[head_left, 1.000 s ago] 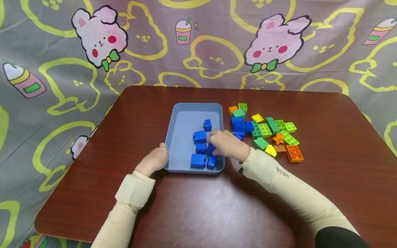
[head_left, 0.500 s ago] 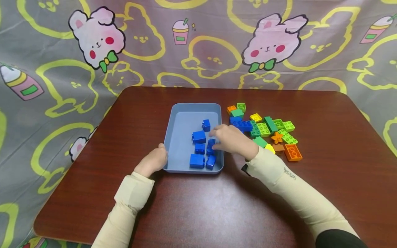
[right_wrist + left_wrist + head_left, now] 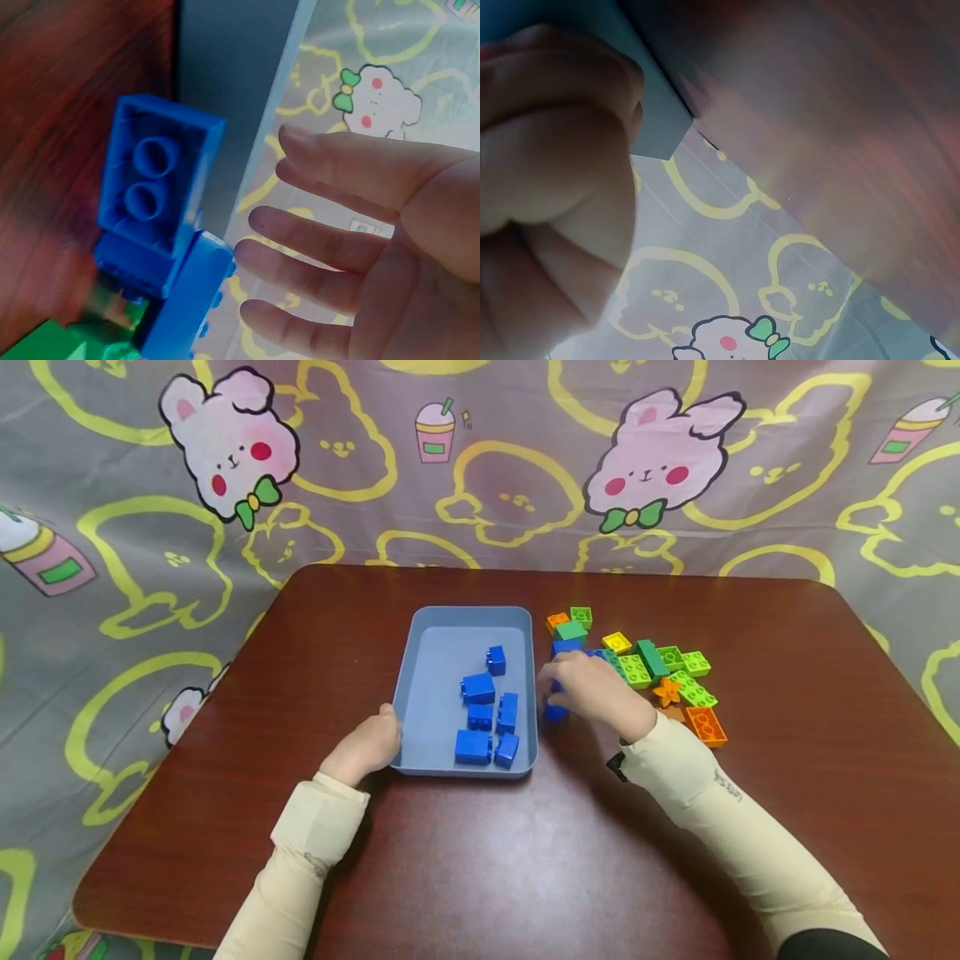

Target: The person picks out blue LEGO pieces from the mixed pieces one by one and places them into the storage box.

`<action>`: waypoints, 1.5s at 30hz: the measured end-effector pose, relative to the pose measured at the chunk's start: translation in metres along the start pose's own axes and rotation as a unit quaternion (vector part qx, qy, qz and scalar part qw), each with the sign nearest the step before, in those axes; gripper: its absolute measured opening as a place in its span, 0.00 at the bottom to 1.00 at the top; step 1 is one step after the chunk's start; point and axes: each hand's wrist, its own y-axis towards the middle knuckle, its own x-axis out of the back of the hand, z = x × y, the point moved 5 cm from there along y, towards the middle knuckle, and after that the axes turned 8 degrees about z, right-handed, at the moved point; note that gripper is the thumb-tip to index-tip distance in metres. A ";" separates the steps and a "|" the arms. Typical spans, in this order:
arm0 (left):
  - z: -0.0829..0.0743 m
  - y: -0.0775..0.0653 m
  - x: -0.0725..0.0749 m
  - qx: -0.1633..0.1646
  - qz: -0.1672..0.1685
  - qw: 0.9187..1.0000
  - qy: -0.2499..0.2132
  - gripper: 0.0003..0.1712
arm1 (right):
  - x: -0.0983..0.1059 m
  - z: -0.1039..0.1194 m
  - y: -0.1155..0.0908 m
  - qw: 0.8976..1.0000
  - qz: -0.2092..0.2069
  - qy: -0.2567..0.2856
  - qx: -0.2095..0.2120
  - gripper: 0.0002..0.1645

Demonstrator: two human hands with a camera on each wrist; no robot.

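Observation:
My left hand (image 3: 365, 746) grips the left wall of a blue-grey tray (image 3: 433, 693) near its front corner. In the left wrist view its curled fingers (image 3: 562, 150) lie against the tray wall. Several blue building bricks (image 3: 477, 688) rest in the tray's right half. Just outside the tray's right wall, my right hand (image 3: 596, 691) hovers over more blue bricks (image 3: 567, 647), partly hiding them. The right wrist view shows its fingers spread and holding nothing, beside a blue brick (image 3: 154, 169) with its hollow underside showing.
Right of the blue pile lie loose green bricks (image 3: 636, 671), a yellow brick (image 3: 617, 642), an orange brick (image 3: 706, 727) and an orange flower piece (image 3: 667, 692). A patterned cloth (image 3: 517, 468) hangs behind the dark red-brown table (image 3: 450, 860).
My right hand has let go of a blue brick inside the tray and moved right, over the wall to the blue bricks outside. The left hand keeps its grip on the tray.

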 end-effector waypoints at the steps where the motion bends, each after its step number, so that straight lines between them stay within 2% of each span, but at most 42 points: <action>1: 0.000 0.000 0.000 -0.001 0.001 1.000 0.000 0.18 | -0.002 -0.002 -0.001 1.000 0.006 0.001 -0.004 0.12; 11: 0.001 0.001 0.001 -0.006 -0.007 1.000 0.007 0.15 | -0.007 -0.014 0.000 1.000 0.018 0.005 -0.003 0.18; 18: 0.001 -0.001 0.003 -0.004 -0.007 1.000 0.002 0.18 | -0.010 -0.016 0.000 0.998 0.044 0.033 -0.015 0.21; 25: 0.000 0.000 0.004 -0.003 -0.001 1.000 0.003 0.20 | -0.013 -0.021 0.001 0.997 0.054 0.045 -0.025 0.21; 37: 0.000 0.000 0.000 -0.001 0.003 1.000 0.000 0.19 | -0.017 -0.019 -0.002 0.999 0.031 0.009 -0.002 0.14; 45: -0.001 -0.001 0.000 0.000 0.003 1.000 -0.004 0.20 | -0.019 -0.019 -0.003 0.999 0.048 0.003 -0.004 0.14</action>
